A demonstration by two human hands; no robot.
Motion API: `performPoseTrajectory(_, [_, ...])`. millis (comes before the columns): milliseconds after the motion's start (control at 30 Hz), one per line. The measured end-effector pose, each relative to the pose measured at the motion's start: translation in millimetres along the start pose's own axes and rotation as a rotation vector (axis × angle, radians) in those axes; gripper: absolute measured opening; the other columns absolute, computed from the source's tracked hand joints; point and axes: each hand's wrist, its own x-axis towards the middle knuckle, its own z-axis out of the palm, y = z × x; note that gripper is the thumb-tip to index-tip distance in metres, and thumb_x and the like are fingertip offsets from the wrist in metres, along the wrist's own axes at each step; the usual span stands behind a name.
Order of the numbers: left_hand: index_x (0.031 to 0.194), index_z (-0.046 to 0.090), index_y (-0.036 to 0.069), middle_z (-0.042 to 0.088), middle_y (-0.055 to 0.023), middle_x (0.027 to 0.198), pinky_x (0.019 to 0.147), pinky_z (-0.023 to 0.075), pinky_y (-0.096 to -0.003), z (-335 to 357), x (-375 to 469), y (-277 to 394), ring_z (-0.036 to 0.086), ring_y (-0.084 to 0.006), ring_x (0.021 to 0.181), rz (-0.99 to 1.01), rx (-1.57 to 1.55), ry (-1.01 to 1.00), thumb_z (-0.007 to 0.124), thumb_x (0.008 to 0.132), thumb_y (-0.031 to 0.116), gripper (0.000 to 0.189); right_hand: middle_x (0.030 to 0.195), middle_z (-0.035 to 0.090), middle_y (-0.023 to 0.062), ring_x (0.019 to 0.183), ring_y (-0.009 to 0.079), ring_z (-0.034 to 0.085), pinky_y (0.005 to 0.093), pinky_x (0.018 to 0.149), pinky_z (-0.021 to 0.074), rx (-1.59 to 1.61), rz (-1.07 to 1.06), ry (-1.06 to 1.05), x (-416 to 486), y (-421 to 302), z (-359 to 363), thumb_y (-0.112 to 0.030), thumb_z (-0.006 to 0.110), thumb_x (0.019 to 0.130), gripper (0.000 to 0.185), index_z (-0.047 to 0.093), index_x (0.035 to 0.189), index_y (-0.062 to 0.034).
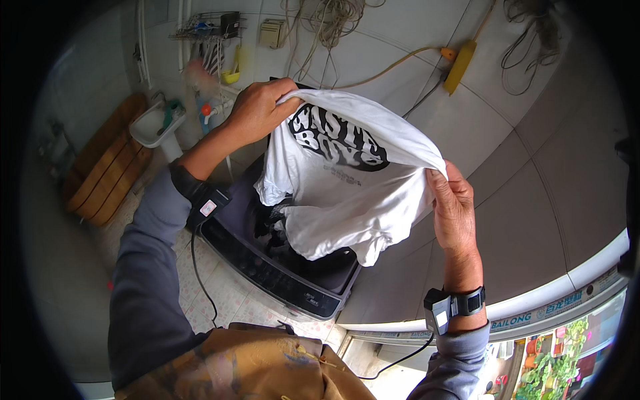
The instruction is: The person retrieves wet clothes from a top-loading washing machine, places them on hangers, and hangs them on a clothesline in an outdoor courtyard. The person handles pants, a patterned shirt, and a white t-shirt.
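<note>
A white T-shirt (350, 195) with a black printed patch hangs stretched between my two hands. My left hand (262, 107) pinches one upper edge of it, and my right hand (452, 207) pinches the opposite edge between thumb and fingers. The shirt's lower folds hang over the open top of a dark top-loading washing machine (270, 272), hiding part of the tub. Dark, wet-looking contents show inside the machine, too unclear to name. Each wrist bears a strapped device with a cable.
A white washbasin (157, 125) and a wooden tub (107, 165) stand at the left. A wire rack (207, 30) and coiled cords (332, 20) hang on the tiled wall, with a yellow power strip (460, 67). Potted plants (555, 360) show beyond a window frame at lower right.
</note>
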Motion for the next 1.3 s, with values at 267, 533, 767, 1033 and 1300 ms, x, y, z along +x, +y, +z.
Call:
performPoseTrajectory(267, [0.085,0.056,0.002,0.059,-0.0146,0.079,0.061,0.0473,-0.0398,-7.2,16.5,37.0,0.058,-0.0351,0.07,0.274,0.06,0.236,0.058,0.075,0.009,0.012,0.092,0.062,-0.0027,0.085,0.004,0.051,0.0184,0.078,0.039,0.007,-0.066,-0.016,-34.7,-52.2,-23.8,-0.021,0.055,0.093,0.026,0.062,0.11,-0.0016])
performPoseTrajectory(533, [0.094,0.06,0.004,0.062,-0.0109,0.084,0.061,0.0492,-0.0328,-29.5,47.1,127.0,0.064,-0.0264,0.071,0.571,0.12,0.548,0.061,0.074,0.0,0.02,0.1,0.064,0.0076,0.09,0.012,0.06,0.024,0.082,0.0479,0.026,-0.184,0.247,-100.0,-136.4,-67.9,-0.019,0.055,0.092,0.027,0.059,0.112,-0.0009])
performPoseTrajectory(767, [0.092,0.057,0.0,0.052,0.0029,0.07,0.053,0.0363,-0.0197,-68.2,102.5,194.0,0.044,-0.0042,0.06,0.724,-0.414,0.63,0.055,0.088,0.006,0.008,0.113,0.055,0.0103,0.095,0.0149,0.057,0.0287,0.085,0.0475,-0.4,-0.35,0.8,-159.4,-220.2,-85.5,-0.021,0.054,0.093,0.034,0.051,0.12,-0.0017])
performPoseTrajectory(1033, [0.094,0.059,-0.001,0.06,-0.0006,0.074,0.055,0.043,-0.0175,-38.9,65.0,296.5,0.052,-0.0032,0.062,0.736,-1.165,0.293,0.054,0.093,0.016,0.017,0.097,0.058,0.0053,0.082,0.01,0.057,0.0236,0.075,0.0476,-0.608,-0.407,1.054,-276.5,-267.7,-73.5,-0.024,0.053,0.093,0.027,0.056,0.111,-0.0029])
performPoseTrajectory(1300, [0.109,0.056,0.0,0.063,-0.0078,0.098,0.078,0.049,-0.0242,53.5,-38.3,528.2,0.061,-0.0133,0.089,0.761,-1.799,-0.416,0.053,0.093,0.015,0.022,0.081,0.062,0.0003,0.068,0.005,0.057,0.0185,0.064,0.0477,-0.719,-0.142,1.064,-446.6,-302.7,-218.4,-0.027,0.053,0.094,0.025,0.061,0.101,-0.0041])
